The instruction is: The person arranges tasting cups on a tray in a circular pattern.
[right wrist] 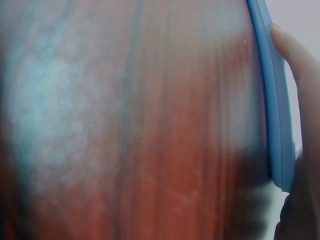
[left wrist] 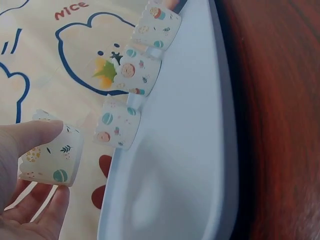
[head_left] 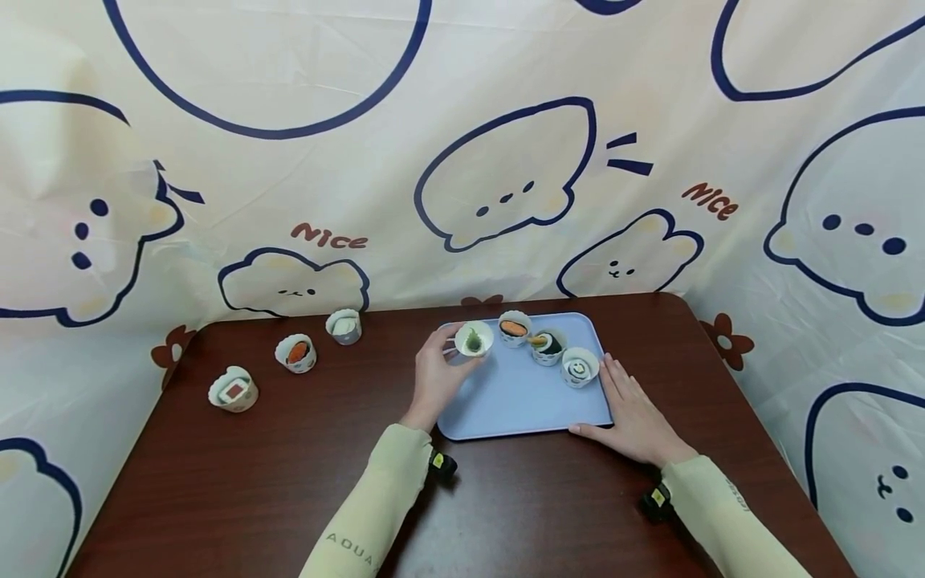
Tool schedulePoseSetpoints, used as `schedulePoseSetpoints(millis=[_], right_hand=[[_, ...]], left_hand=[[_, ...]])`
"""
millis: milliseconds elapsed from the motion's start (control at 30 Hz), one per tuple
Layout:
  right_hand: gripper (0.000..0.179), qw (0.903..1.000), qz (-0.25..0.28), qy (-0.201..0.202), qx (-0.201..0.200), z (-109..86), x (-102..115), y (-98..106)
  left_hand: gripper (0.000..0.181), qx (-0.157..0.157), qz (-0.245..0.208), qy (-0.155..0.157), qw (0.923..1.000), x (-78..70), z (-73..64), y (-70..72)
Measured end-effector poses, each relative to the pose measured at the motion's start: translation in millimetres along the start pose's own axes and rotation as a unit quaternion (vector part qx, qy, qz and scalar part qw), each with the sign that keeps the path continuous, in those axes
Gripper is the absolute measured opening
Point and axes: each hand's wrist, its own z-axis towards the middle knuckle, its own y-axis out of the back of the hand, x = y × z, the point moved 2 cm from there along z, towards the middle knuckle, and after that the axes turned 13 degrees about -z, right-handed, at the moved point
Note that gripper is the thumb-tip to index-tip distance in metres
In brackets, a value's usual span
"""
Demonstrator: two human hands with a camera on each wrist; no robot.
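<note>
My left hand (head_left: 436, 376) grips a small patterned paper cup (head_left: 482, 347) with something green inside, over the left part of a light blue tray (head_left: 513, 405). In the left wrist view, the thumb and fingers hold this cup (left wrist: 55, 157) by its sides. Toward the tray's right side stand paper cups with an orange-topped piece (head_left: 515, 329), a dark-wrapped piece (head_left: 552, 345) and a white swirled piece (head_left: 579, 369). My right hand (head_left: 639, 421) rests along the tray's right edge, fingers extended and thumb at the near corner. The right wrist view shows that thumb against the blue rim (right wrist: 277, 115).
On the left of the dark wooden table (head_left: 303, 466) stand three more paper cups: one with a red-and-white piece (head_left: 234, 392), one with an orange piece (head_left: 297, 353), one with a whitish piece (head_left: 344, 327). A cartoon-printed cloth (head_left: 390, 177) hangs behind and beside the table.
</note>
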Motion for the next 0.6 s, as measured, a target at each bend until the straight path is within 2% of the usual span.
schedulePoseSetpoints(millis=[433,600], right_hand=[[0.126,1.0,0.005,0.001,0.0,0.4,1.0,0.1],[0.126,1.0,0.004,0.0,-0.001,0.5,0.5,0.8]], left_hand=[[0.061,0.032,-0.011,-0.002,0.9994,-6.6,-5.6,-13.3],[0.06,0.044,0.009,0.001,0.999,-5.7,-5.4,-19.4]])
